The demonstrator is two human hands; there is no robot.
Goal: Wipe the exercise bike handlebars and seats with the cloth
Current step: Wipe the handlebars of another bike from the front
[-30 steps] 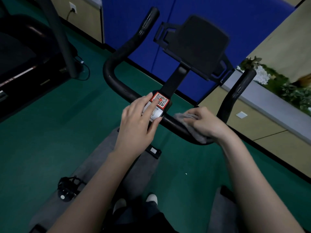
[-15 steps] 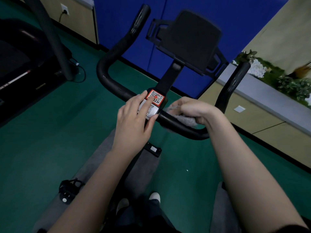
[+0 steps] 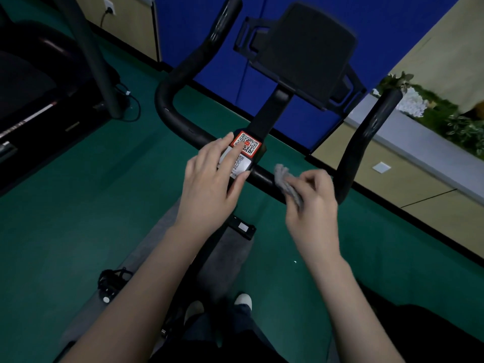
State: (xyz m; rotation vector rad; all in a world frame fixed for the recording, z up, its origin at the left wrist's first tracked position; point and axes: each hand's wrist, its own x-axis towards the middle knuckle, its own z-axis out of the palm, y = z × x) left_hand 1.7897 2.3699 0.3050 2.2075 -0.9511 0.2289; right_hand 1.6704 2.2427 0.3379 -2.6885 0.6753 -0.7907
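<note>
The black U-shaped handlebar (image 3: pixel 180 119) of an exercise bike stands in front of me, with a tablet holder (image 3: pixel 306 51) above its centre. My left hand (image 3: pixel 212 182) rests with straight fingers on the centre clamp over the red QR sticker (image 3: pixel 248 145). My right hand (image 3: pixel 311 203) pinches a small grey cloth (image 3: pixel 284 180) against the lower bar, just right of the clamp. The right upright grip (image 3: pixel 366 137) rises beyond that hand. The seat is out of view.
A treadmill (image 3: pixel 31 95) with a slanted post stands at the left on the green floor (image 3: pixel 78 205). A blue wall panel (image 3: pixel 262 87) and a planter ledge (image 3: pixel 445 119) lie behind the bike. A pedal (image 3: pixel 112 284) and my shoes (image 3: pixel 242 301) show below.
My right hand has drawn back toward me and turned, with the cloth now bunched at its fingertips instead of wrapped under the palm. The left hand has stayed on the clamp.
</note>
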